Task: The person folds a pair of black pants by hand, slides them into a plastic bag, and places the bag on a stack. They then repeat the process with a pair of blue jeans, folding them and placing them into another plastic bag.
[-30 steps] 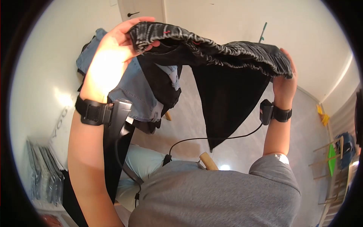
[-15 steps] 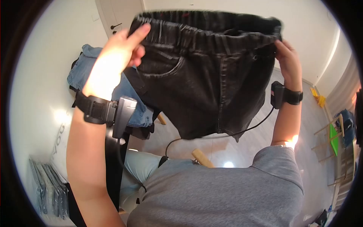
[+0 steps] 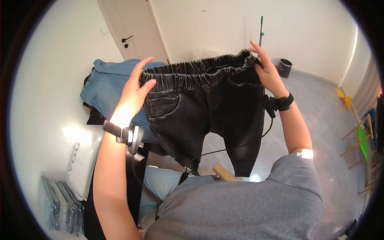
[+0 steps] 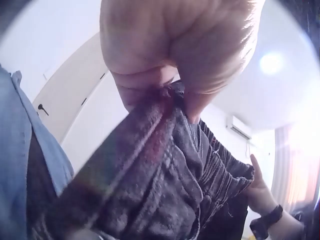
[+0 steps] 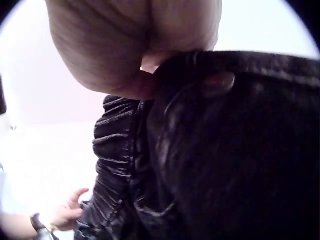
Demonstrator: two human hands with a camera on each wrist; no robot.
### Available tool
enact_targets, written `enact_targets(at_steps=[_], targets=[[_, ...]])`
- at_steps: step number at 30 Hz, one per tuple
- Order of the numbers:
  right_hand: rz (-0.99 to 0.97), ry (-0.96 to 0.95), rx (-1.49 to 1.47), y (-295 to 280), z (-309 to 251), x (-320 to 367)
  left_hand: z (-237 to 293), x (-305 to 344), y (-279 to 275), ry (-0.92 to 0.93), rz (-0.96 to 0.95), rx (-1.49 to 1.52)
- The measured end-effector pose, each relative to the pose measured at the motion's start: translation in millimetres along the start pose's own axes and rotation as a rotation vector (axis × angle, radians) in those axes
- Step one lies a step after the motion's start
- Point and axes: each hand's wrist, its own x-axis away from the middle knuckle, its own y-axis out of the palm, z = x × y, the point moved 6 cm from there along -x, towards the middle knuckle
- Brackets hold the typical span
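Observation:
Black trousers (image 3: pixel 188 108) with a gathered elastic waistband hang in the air between both hands, legs down and pocket side facing the body. At the waistband's left end my left hand (image 3: pixel 134 90) pinches the cloth between thumb and fingers; the left wrist view has this hand (image 4: pixel 175 50) above the bunched denim (image 4: pixel 150 170). The opposite end of the waistband is gripped by my right hand (image 3: pixel 272 76), its index finger raised. Close up in the right wrist view, the right hand (image 5: pixel 135 45) holds the dark fabric (image 5: pixel 240 150) at the waistband.
Blue jeans (image 3: pixel 108 84) lie piled at the left on a black table (image 3: pixel 118 192). Plastic-wrapped packets (image 3: pixel 62 206) stand at lower left near a white bag (image 3: pixel 82 160). Behind are a door (image 3: pixel 138 36) and a black bin (image 3: pixel 285 68); wooden chairs (image 3: pixel 356 146) are at the right.
The trousers have come down from higher up, turned from a waistband-edge view to their front, and their two legs now hang apart. Both hands have lowered and moved closer together, still holding the waistband.

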Motion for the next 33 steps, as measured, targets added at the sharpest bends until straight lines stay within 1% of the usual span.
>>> enact_targets(at_steps=[1, 2, 4, 5, 6, 8, 9, 10, 11, 12, 14, 15, 17, 18, 20, 21, 23, 24, 26, 27, 28, 29, 30, 31, 32, 33], targets=[[-0.079, -0.112, -0.009, 3.9, 0.9, 2.1, 3.1, 5.6, 2.4, 0.039, -0.046, 0.026], [-0.082, -0.108, -0.011, 6.8, 3.4, 4.5, 0.5, 8.4, -2.2, 0.034, -0.048, 0.027], [-0.268, -0.259, 0.115, 22.4, -0.6, 13.6, -5.2, 13.1, 5.5, 0.006, -0.336, -0.308], [-0.272, -0.249, 0.109, 19.1, 3.6, 11.5, -3.5, 8.2, 7.6, -0.047, -0.357, -0.31], [-0.326, -0.225, 0.076, 21.6, 3.5, 10.9, -6.8, 8.4, 8.2, -0.054, -0.363, -0.305], [-0.431, -0.178, 0.008, 21.7, 9.6, 5.1, -14.2, 0.0, 9.9, -0.143, -0.338, -0.148], [-0.434, -0.171, 0.005, 20.4, 11.1, 2.3, -11.6, -2.9, 10.5, -0.149, -0.343, -0.145], [-0.413, -0.16, -0.038, 18.3, 13.4, -0.8, -10.9, -5.7, 10.5, -0.199, -0.334, -0.085], [-0.387, -0.164, -0.07, 28.0, 11.0, 8.3, -21.2, 7.8, 8.4, -0.234, -0.313, -0.027], [-0.386, -0.168, -0.07, 26.2, 10.0, 8.7, -23.2, 6.8, 7.2, -0.232, -0.31, -0.028], [-0.445, -0.124, -0.187, 22.1, 7.8, 8.7, -31.3, 4.0, 5.8, -0.274, -0.379, -0.087], [-0.448, -0.121, -0.189, 18.9, 9.8, 5.9, -31.9, 0.8, 6.9, -0.278, -0.38, -0.086], [-0.551, -0.003, -0.173, 20.9, 17.3, 2.1, -35.2, -2.5, 6.3, -0.34, -0.366, -0.038], [-0.555, 0.004, -0.176, 22.5, 17.3, -2.5, -34.5, -3.5, 5.7, -0.346, -0.37, -0.034], [-0.692, 0.262, -0.149, 35.6, 32.8, -7.4, -37.0, -6.4, 6.6, -0.434, -0.418, 0.017], [-0.694, 0.265, -0.151, 35.7, 32.3, -10.8, -40.1, -8.7, 5.6, -0.438, -0.42, 0.018], [-0.804, 0.332, -0.066, 39.5, 35.6, -13.2, -49.2, -10.6, 5.6, -0.467, -0.487, -0.041], [-0.804, 0.33, -0.067, 41.1, 35.4, -13.2, -50.7, -11.8, 4.2, -0.467, -0.485, -0.042], [-0.83, 0.429, -0.263, 37.9, 35.7, -5.5, -44.0, -14.7, 7.6, -0.414, -0.486, -0.131], [-0.861, 0.342, -0.218, 37.4, 34.2, -4.3, -39.0, -12.4, 7.4, -0.414, -0.485, -0.129], [-0.861, 0.345, -0.219, 39.7, 40.4, -2.2, -32.3, -13.2, 8.1, -0.377, -0.493, -0.204], [-0.822, 0.143, -0.166, 41.2, 37.5, -4.3, -27.8, -13.0, 7.8, -0.34, -0.501, -0.278], [-0.777, -0.057, -0.111, 41.7, 32.0, -4.7, -29.7, -10.1, 6.6, -0.342, -0.504, -0.277], [-0.777, -0.054, -0.113, 42.8, 35.6, -2.8, -35.8, -5.7, 5.2, -0.395, -0.482, -0.136], [-0.761, 0.079, -0.125, 42.0, 45.8, -0.5, -40.9, -0.2, 5.2, -0.445, -0.457, 0.003], [-0.742, 0.21, -0.137, 42.4, 54.0, 3.6, -47.1, 5.9, 6.9, -0.442, -0.457, -0.002]])
